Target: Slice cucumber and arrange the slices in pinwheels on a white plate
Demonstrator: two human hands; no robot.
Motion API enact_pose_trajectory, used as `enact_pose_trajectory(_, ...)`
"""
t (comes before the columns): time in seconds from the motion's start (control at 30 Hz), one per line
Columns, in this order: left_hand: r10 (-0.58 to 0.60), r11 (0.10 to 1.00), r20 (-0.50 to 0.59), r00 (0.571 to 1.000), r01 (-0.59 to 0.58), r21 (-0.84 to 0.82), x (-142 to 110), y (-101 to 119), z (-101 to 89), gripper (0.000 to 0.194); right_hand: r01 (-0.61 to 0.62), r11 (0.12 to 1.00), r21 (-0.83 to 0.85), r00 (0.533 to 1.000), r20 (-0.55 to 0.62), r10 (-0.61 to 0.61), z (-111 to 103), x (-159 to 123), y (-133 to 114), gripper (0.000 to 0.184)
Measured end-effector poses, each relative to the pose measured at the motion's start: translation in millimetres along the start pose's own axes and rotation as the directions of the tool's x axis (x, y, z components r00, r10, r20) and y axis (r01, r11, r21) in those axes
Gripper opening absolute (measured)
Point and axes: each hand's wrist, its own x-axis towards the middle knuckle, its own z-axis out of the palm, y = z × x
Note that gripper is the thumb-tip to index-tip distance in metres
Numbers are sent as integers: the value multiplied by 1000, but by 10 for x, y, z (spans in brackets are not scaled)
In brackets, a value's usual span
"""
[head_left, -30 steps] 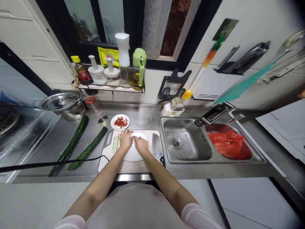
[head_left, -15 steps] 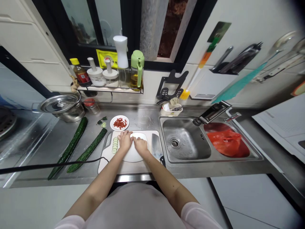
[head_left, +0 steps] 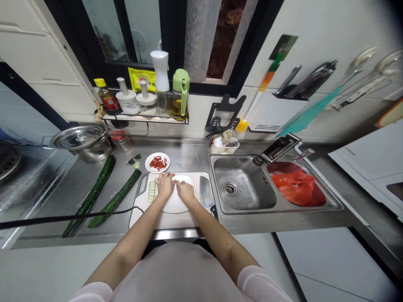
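A white plate (head_left: 174, 203) rests on the light cutting board (head_left: 185, 222), with both of my hands over its far part. My left hand (head_left: 165, 185) lies at the plate's upper left, its fingers stretched out and slightly apart. Close beside it, my right hand (head_left: 185, 191) is closed, fingertips pointing toward the left thumb; whatever is between them is hidden. Left of the plate runs a row of overlapping cucumber slices (head_left: 151, 192). A kitchen knife (head_left: 205, 192) lies flat on the board's right side, handle toward me.
Two long cucumbers (head_left: 91, 195) (head_left: 118, 199) lie left of the board. Behind it sit a small dish (head_left: 147, 167) of red pieces and some cucumber scraps (head_left: 136, 165). A dark cable (head_left: 78, 217) crosses from the left. The sink (head_left: 245, 209) is at right, with a red bag (head_left: 294, 186).
The view has shifted very slightly. Both hands stay at almost the same spot over the plate, and the things on the counter have not moved.
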Motion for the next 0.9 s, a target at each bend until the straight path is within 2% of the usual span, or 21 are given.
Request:
enact_pose_trajectory(0.53,-9,999,21,1000,9,-35,19,-6,-38,31,-25,998,54,999,45,23,-100,-21,-3,37)
enact_pose_trajectory(0.63,-79,991,-1,997,78,-105,-3,-12,-66,37,-34,995,94,999,23,32,-123,-32,16,36)
enact_pose_trajectory(0.7,-152,975,-55,987,141,-173,-56,-24,-91,42,-26,991,133,1000,-1,27,-139,-50,31,36)
enact_pose_trajectory(0.8,-261,934,-151,953,210,-288,-212,-72,-141,41,-16,980,201,998,-58,28,-166,-105,62,37)
enact_pose_trajectory(0.9,-357,896,-207,911,271,-351,-446,-183,-207,38,-43,954,296,987,-134,86,-172,-212,118,38)
